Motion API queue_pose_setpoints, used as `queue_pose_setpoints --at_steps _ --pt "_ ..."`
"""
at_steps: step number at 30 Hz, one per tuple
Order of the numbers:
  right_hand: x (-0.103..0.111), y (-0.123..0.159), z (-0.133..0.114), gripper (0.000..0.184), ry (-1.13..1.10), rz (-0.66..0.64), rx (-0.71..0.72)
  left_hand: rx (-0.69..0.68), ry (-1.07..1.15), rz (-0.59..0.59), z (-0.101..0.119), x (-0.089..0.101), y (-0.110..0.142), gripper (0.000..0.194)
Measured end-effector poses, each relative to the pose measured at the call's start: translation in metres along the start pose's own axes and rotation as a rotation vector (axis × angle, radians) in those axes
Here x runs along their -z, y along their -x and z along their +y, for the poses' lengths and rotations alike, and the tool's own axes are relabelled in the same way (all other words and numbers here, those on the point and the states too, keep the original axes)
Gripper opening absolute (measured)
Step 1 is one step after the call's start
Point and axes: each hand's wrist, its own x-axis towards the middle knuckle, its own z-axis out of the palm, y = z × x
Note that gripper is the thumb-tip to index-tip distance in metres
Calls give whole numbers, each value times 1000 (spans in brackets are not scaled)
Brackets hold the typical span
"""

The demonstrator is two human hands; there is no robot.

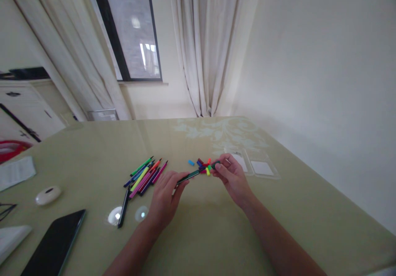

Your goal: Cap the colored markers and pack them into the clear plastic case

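My left hand (168, 193) is closed around a dark green felt-tip pen (189, 177), whose tip points right and away from me. Pinched in the fingers of my right hand (230, 177) is a dark green pen cap (215, 164), apart from the pen. Beyond and between the hands lies a small heap of coloured caps (208, 170), partly hidden by the pen and fingers. One light blue cap (191, 162) lies a little to the left of the heap. Left of my left hand, several uncapped felt-tip pens (144, 179) lie in a pile.
A black pen (123, 208) lies near two clear round discs (141, 213). Behind my right hand is an open clear plastic case (261, 168). On the left are a dark tablet (54, 243), a white oval object (48, 195) and a paper packet (17, 173). A wall (324, 82) borders the table's right side.
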Motion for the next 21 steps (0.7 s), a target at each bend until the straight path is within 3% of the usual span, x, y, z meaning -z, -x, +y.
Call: queue_pose_setpoints --at_steps 12,21 --pt "2 1 7 29 160 -97 38 -1 4 -18 4 0 -1 20" --pt "-7 7 -5 20 292 -202 61 -12 -16 -45 3 -1 -1 20"
